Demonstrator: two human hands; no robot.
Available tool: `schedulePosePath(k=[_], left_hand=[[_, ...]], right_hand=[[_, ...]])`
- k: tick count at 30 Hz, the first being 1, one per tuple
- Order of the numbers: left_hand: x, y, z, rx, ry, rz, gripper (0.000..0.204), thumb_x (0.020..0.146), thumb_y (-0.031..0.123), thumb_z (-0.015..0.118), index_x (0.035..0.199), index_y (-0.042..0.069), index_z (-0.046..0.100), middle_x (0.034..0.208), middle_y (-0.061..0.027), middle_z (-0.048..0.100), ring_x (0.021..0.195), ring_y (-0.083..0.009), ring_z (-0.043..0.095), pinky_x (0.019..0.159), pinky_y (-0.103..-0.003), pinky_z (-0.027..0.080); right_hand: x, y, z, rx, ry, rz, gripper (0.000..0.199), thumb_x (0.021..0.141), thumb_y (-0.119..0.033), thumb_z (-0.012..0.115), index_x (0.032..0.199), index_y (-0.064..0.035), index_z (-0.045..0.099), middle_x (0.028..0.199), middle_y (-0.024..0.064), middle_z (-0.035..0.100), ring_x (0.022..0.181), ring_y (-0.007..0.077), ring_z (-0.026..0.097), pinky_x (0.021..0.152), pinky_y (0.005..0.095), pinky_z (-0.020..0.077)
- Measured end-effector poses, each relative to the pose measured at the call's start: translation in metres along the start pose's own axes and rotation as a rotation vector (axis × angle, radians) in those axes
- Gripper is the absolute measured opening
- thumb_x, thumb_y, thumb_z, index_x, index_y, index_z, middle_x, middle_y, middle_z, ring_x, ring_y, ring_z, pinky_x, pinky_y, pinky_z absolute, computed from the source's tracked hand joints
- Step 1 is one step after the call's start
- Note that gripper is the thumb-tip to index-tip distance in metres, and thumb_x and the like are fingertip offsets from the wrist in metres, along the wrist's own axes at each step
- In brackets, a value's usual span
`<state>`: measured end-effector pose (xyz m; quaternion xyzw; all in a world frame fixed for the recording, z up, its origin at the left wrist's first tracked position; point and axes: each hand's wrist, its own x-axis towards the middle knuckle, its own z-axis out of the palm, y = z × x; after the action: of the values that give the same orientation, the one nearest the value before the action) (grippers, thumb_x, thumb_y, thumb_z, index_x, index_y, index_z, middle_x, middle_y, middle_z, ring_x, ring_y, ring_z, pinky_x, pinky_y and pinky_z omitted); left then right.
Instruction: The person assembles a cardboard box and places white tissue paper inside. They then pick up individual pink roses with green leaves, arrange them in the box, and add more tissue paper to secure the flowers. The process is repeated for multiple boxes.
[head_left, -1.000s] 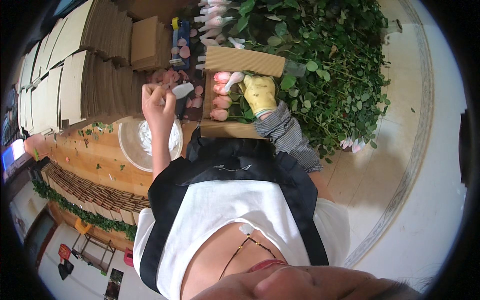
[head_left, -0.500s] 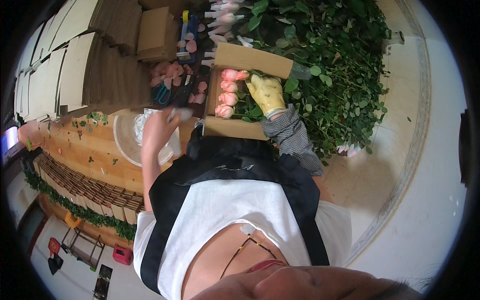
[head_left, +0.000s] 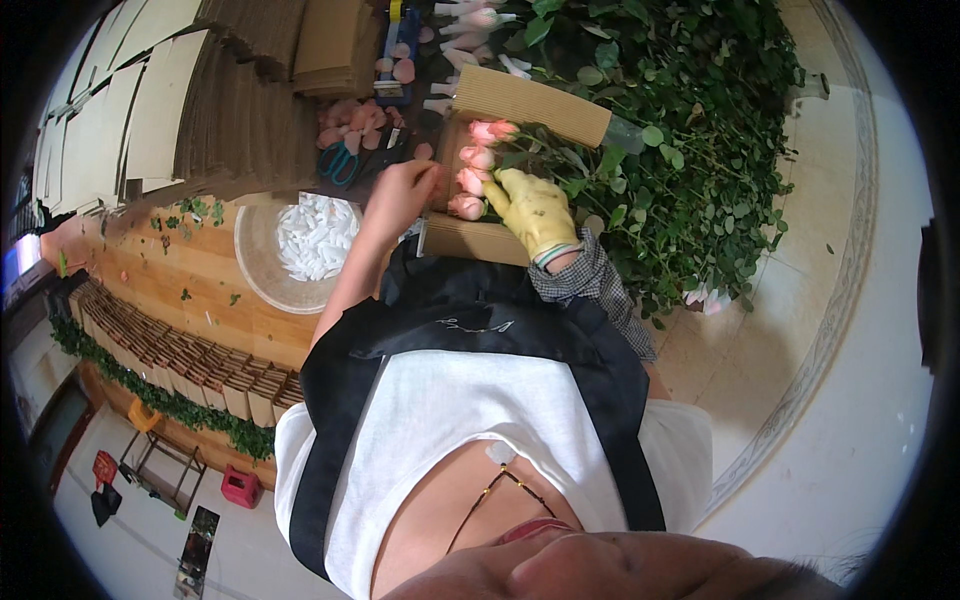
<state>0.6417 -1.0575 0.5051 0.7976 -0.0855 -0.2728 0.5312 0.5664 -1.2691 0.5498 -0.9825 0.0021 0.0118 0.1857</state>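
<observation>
Several pink roses (head_left: 476, 158) lie in a row inside an open corrugated cardboard wrap (head_left: 530, 103), heads to the left and leafy stems to the right. My right hand (head_left: 535, 210), in a stained yellow glove, has its fingers curled round one of the nearer roses just behind its head. At the wrap's left edge my bare left hand (head_left: 408, 188) holds its fingertips pinched, level with the rose heads. What they hold, if anything, is hidden.
Left of me stands a round tub (head_left: 262, 270) of small white sleeves. Beyond it are stacked cardboard sheets (head_left: 240, 110), teal-handled scissors (head_left: 340, 163), loose petals (head_left: 352, 122) and a blue tape dispenser (head_left: 398, 60). Leafy rose stems (head_left: 690, 150) pile up on the right.
My left hand has moved from above the tub, with a blurred white thing in its fingers, right to the wrap's edge. My gloved hand has come down toward the nearer roses.
</observation>
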Motion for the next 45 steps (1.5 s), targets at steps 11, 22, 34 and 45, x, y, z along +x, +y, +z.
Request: schedulePosePath(k=[11, 22, 34, 45], left_hand=[[0.007, 0.013, 0.017, 0.344, 0.013, 0.087, 0.028, 0.095, 0.013, 0.056, 0.119, 0.007, 0.07, 0.091, -0.0255, 0.068, 0.086, -0.0429, 0.068, 0.074, -0.046, 0.054], [-0.017, 0.041, 0.007, 0.445, -0.01, 0.369, 0.035, 0.085, 0.011, 0.076, 0.119, 0.007, 0.068, 0.102, -0.0115, 0.066, 0.084, -0.0304, 0.068, 0.075, -0.037, 0.055], [-0.004, 0.046, 0.037, 0.923, -0.051, 0.684, 0.032, 0.079, 0.031, 0.078, 0.097, 0.008, 0.066, 0.115, -0.009, 0.057, 0.106, -0.0274, 0.055, 0.088, -0.041, 0.045], [0.005, 0.046, 0.037, 0.618, 0.021, 0.68, 0.018, 0.079, 0.02, 0.077, 0.088, 0.007, 0.068, 0.108, -0.0041, 0.068, 0.103, -0.0254, 0.059, 0.091, -0.04, 0.043]], right_hand=[[-0.006, 0.017, -0.004, 0.066, -0.222, -0.21, 0.046, 0.088, -0.044, 0.07, 0.102, -0.003, 0.057, 0.07, 0.0146, 0.067, 0.065, 0.0328, 0.067, 0.061, 0.041, 0.0541], [-0.006, 0.012, -0.005, -0.011, -0.24, -0.152, 0.034, 0.089, -0.036, 0.068, 0.1, -0.0046, 0.062, 0.073, 0.013, 0.069, 0.067, 0.0318, 0.069, 0.061, 0.0419, 0.0548], [0.011, 0.021, -0.007, 0.065, -0.147, 0.032, 0.015, 0.084, -0.019, 0.067, 0.094, -0.0069, 0.069, 0.084, 0.0151, 0.071, 0.079, 0.0357, 0.069, 0.071, 0.0462, 0.0547], [0.02, 0.054, 0.0, 0.315, 0.077, -0.07, 0.034, 0.086, -0.026, 0.073, 0.11, -0.0034, 0.067, 0.084, 0.0161, 0.068, 0.078, 0.0368, 0.066, 0.07, 0.0465, 0.0523]])
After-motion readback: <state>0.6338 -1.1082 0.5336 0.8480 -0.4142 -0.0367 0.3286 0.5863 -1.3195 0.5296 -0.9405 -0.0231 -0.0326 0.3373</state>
